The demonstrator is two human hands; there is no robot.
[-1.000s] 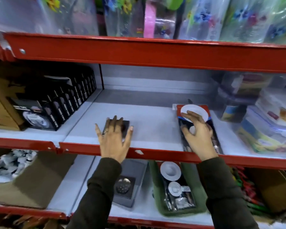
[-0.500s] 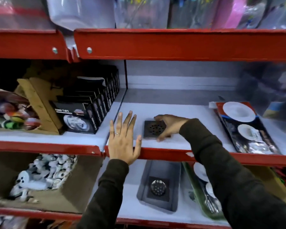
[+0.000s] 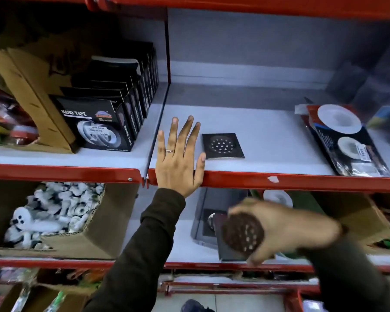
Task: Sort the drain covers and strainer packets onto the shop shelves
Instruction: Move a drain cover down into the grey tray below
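the right hand (image 3: 286,226) was closest, down by the lower shelf (image 3: 182,251), and it was blurry. its fingers were wrapped around a dark square drain cover (image 3: 239,238) with a round part full of little holes. it looked like hard metal, flat and stiff, so it probably would not bend, and it may have been a bit slippery and a little heavy, so holding it by the edges looked best. behind it a grey tray (image 3: 203,212) sat on that lower shelf with something round and shiny inside. higher up, the left hand (image 3: 178,161) lay flat and open on the red front edge of the middle shelf (image 3: 302,181), holding nothing. just beside its fingers another square drain cover (image 3: 223,145) lay flat on the shelf. far off to the right lay a strainer packet (image 3: 347,140), shiny and thin, likely light and bendy; its small sticker was too blurry to read. to the left stood black boxes (image 3: 95,127) that said "nano tape". the brand mark on them was too small to read.
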